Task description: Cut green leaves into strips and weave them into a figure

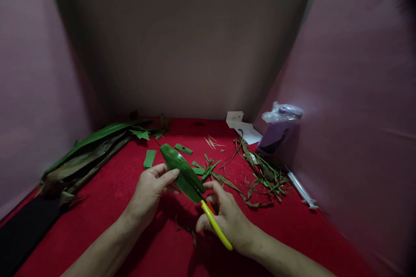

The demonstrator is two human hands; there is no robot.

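At the near end of the leaf (182, 172), the right hand (229, 212) grips scissors (216, 226); left of it, the left hand (147, 190) pinches it, best kept taut.

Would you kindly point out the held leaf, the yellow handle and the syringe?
Held leaf (186, 175): head view, on its glossy face.
Yellow handle (216, 226): head view, midway along its length.
Syringe (299, 187): head view, on its barrel.
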